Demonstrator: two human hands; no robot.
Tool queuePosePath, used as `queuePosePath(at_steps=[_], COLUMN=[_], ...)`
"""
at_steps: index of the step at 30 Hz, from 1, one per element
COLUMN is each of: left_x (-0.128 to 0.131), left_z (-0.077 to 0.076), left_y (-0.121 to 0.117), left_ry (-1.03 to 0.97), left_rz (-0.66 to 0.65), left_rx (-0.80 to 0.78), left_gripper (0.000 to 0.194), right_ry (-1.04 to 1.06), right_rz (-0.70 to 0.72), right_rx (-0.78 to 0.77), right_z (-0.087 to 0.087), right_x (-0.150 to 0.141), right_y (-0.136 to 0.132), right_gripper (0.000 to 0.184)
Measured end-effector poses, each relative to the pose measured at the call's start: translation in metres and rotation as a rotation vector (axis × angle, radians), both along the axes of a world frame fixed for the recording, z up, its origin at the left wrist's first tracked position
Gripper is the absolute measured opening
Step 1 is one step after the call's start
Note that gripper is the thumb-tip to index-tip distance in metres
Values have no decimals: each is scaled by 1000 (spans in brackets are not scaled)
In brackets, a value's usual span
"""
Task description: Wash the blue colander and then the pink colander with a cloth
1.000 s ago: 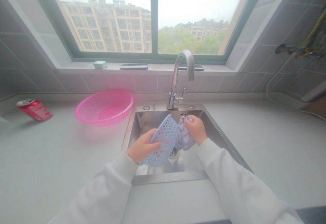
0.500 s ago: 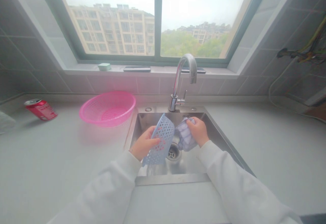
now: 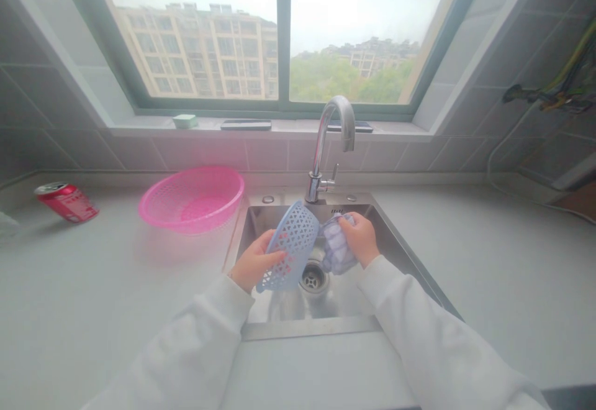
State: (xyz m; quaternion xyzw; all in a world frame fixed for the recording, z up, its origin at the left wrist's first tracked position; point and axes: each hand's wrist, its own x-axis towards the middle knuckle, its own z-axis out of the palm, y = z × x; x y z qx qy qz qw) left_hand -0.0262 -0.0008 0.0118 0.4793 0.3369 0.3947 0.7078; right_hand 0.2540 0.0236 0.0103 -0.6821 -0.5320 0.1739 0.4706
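My left hand (image 3: pixel 259 261) is closed on the rim of a light blue plastic basket (image 3: pixel 297 239) with a pattern of small cut-outs. The basket is tilted on its side over the steel sink (image 3: pixel 342 301). A bunched, pale purple checked cloth (image 3: pixel 336 245) is gripped in my right hand (image 3: pixel 360 236), just right of the basket. Whether the cloth touches the basket I cannot tell. Below and between them shows the round drain (image 3: pixel 313 278). Behind the hands rises a chrome faucet (image 3: pixel 321 149); no water stream is visible from its spout.
On the counter left of the sink stands a pink plastic basket (image 3: pixel 192 199). Farther left is a red drink can (image 3: pixel 69 203). The windowsill holds a pale green block (image 3: pixel 185 121) and a flat dark-edged object (image 3: pixel 246 125). Pipes and a hose (image 3: pixel 542 96) run along the right wall.
The whole view has shifted slightly, so most things sit a little farther left. The blue basket has tilted slightly in my left hand. Both hands keep their holds.
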Motion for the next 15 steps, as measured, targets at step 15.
queuePosePath(at_steps=[15], left_x=[-3], left_z=[7], left_y=[-2], left_ry=[7], left_rz=[-36], left_rx=[-25], left_gripper=[59], right_ry=[-3], right_rz=[-10], right_rx=[2], right_z=[4], right_x=[-4], right_y=[-3], right_gripper=[31])
